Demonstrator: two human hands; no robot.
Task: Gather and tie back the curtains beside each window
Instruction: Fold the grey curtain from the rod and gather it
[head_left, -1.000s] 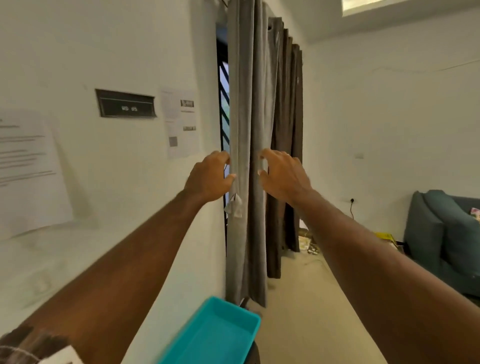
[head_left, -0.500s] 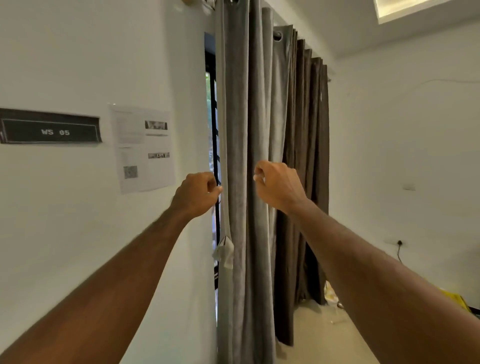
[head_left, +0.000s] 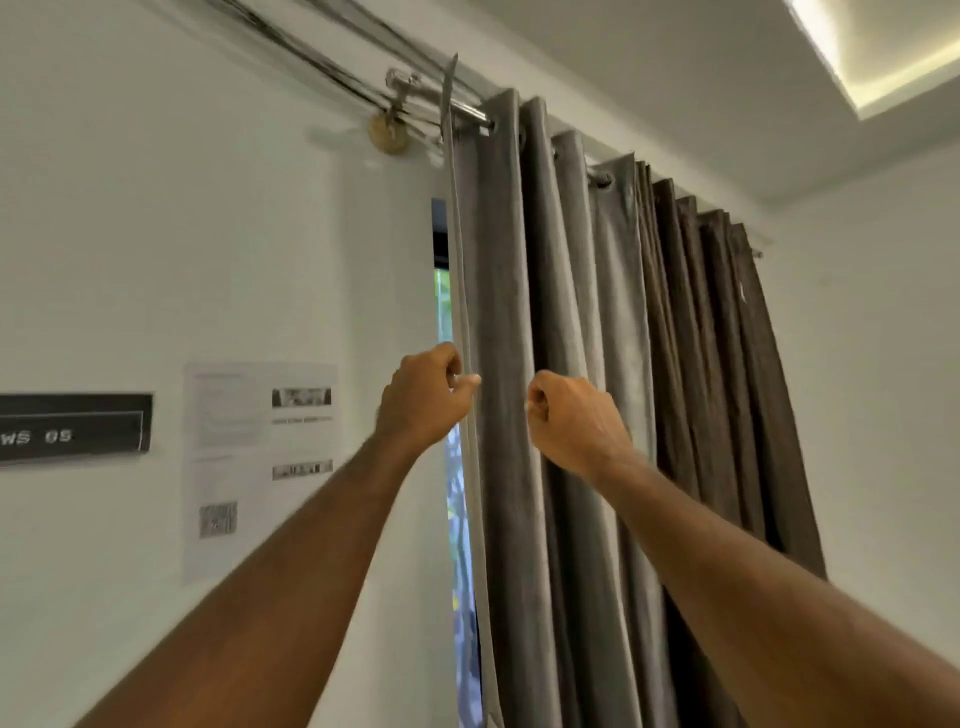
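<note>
1. Beside the curtain (head_left: 498, 364), in the head view, the left hand (head_left: 423, 397) is pinching the pale leading edge of the panel, fingers clenched with the thumb tip pressing the hem. That edge is lying right at its fingertips.
2. To the right of that edge, the right hand (head_left: 571, 421) is closing into a fist against a fold of the curtain; whether cloth is actually caught inside it I cannot tell, since the knuckles are hiding the palm.
3. The curtain is hanging from the rod (head_left: 467, 111) by its eyelets, its long axis running straight down, top to floor, and passing between the two hands. The left hand is the nearer one to the free edge; the right is sitting one fold deeper into the cloth.
4. Counting: two hands, one rod, and a grey run of folds giving way to darker brown folds (head_left: 727, 389) further right of the curtain, so possibly two panels, though the join is not clear.
5. Left of the curtain edge, a sliver of window (head_left: 451, 467) is showing; further left, one paper notice (head_left: 249, 467) and one dark sign (head_left: 72, 428) are hanging on the wall.
6. Judging by this, gathering is just starting: the edge probably needs drawing rightward into the folds, and no tie-back is visible.
</note>
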